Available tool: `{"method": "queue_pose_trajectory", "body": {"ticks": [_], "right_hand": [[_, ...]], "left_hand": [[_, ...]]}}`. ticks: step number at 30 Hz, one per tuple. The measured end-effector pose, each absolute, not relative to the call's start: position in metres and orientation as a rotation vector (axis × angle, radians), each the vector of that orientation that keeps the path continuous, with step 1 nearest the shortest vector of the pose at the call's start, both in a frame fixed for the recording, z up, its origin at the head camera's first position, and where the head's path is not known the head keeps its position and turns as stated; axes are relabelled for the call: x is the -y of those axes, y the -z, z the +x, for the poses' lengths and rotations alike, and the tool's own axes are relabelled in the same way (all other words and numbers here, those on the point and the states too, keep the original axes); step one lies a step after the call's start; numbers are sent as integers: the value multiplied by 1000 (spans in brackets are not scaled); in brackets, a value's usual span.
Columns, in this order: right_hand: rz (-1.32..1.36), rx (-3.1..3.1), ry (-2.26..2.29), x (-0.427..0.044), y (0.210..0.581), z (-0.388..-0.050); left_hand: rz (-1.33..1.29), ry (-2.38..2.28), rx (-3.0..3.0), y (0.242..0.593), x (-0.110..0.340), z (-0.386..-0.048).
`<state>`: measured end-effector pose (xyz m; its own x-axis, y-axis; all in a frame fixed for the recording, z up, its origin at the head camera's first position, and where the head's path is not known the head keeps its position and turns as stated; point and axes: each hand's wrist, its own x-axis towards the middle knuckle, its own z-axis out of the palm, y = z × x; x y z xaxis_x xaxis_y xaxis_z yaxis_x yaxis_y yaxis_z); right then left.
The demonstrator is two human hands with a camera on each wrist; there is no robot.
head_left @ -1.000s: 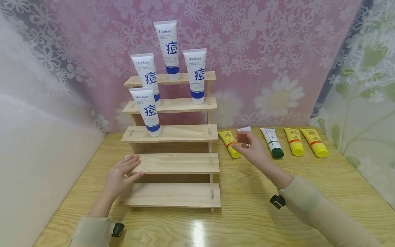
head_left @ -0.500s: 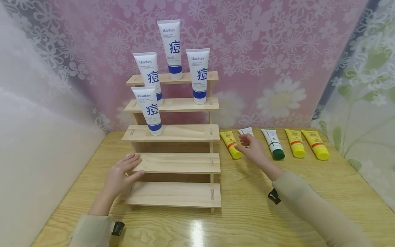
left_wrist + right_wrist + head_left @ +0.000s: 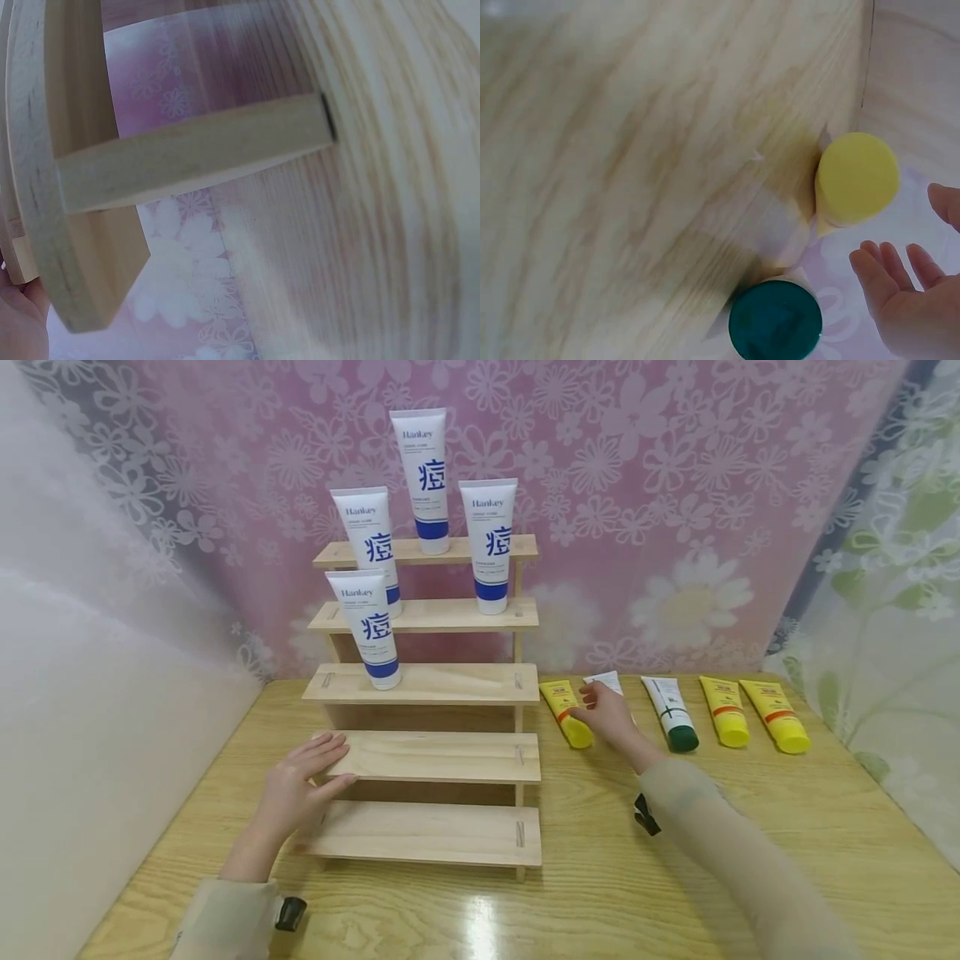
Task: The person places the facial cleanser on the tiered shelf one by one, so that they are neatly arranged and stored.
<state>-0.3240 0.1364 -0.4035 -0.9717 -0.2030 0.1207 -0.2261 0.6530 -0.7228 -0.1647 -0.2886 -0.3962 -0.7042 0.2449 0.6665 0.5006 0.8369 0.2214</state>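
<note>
My left hand [image 3: 294,781] rests on the left end of the second-lowest step of a wooden tiered display rack [image 3: 427,835]. Its fingers lie on the board and the thumb reaches the front edge. My right hand [image 3: 609,714] hovers over a white tube [image 3: 606,680], mostly hidden beneath it. Just left of that hand lies a yellow tube [image 3: 567,714]. The right wrist view shows the right hand [image 3: 911,300] with fingers and thumb apart and nothing between them. A yellow cap [image 3: 857,180] and a dark green cap [image 3: 775,321] are near it.
Several white-and-blue Hankey tubes, among them one [image 3: 365,631] on the middle step, stand on the rack's upper steps. To the right lie a white tube with a green cap [image 3: 670,714] and two yellow tubes, one at the far right [image 3: 775,717]. A floral curtain [image 3: 600,527] hangs behind.
My right hand has come down and closer to the white tube beneath it. The left hand keeps its place on the rack. The head view has shifted slightly.
</note>
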Motion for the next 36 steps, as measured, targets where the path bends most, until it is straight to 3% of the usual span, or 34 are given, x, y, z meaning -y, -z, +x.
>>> {"method": "queue_pose_trajectory", "body": {"ticks": [6,13,36], "right_hand": [[358,2854,-1269,-137,416,-342],[254,2961,-1191,-130,404,-335],[238,3067,-1271,-133,420,-348]], "left_hand": [[-550,515,2354,396,288,-165],[-560,520,2365,397,288,-165],[-546,527,2374,397,288,-164]]}}
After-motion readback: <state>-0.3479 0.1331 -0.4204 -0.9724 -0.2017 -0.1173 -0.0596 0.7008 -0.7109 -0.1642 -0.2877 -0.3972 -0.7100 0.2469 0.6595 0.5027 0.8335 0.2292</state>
